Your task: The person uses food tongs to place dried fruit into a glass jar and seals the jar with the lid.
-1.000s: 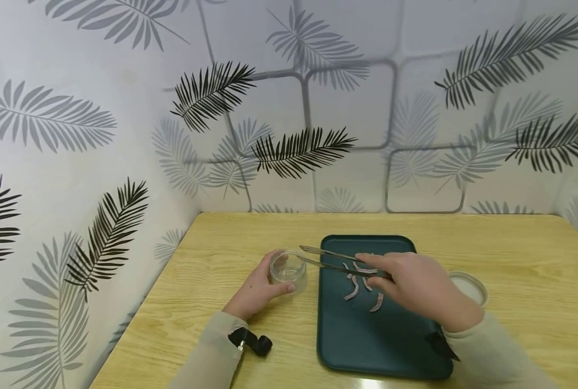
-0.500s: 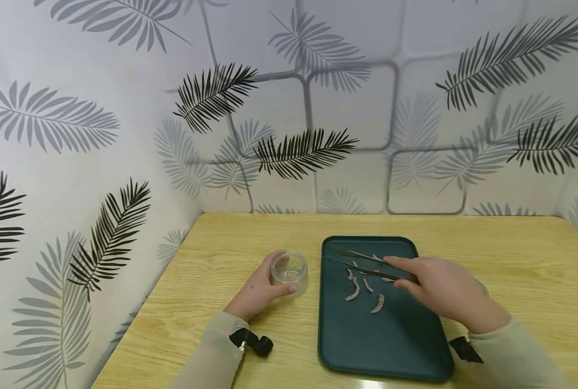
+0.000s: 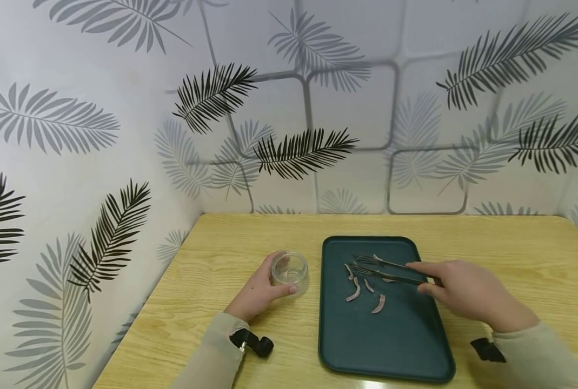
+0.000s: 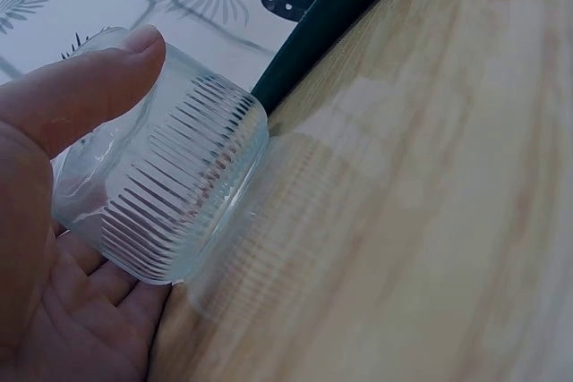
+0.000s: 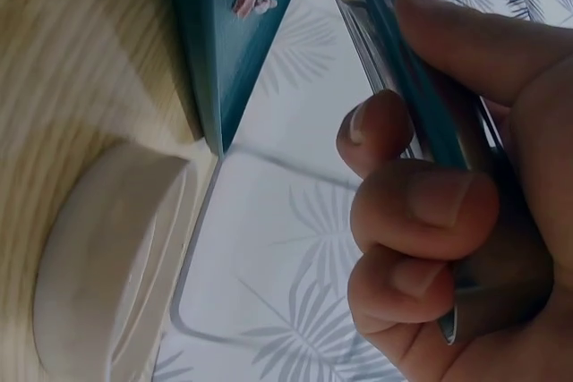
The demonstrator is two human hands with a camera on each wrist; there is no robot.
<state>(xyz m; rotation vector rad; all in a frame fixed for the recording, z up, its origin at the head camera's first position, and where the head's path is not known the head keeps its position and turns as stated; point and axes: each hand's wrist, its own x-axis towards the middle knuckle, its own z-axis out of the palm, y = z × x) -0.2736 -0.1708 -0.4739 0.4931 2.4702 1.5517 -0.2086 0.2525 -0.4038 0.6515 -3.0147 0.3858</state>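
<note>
A glass jar (image 3: 294,275) in the left hand (image 3: 259,290), metal tongs (image 3: 399,279) in the right hand (image 3: 469,292).
Low and just left of centre in the head view, the left thumb and fingers curve round the jar, which sits upright on the wooden surface (image 3: 235,243); at lower right, the right fingers are curled round the tongs, whose arms stand apart over the upper part of the dark green tray (image 3: 381,346), where pinkish strips (image 3: 378,304) lie; whether the tips touch a strip, I cannot tell.
</note>
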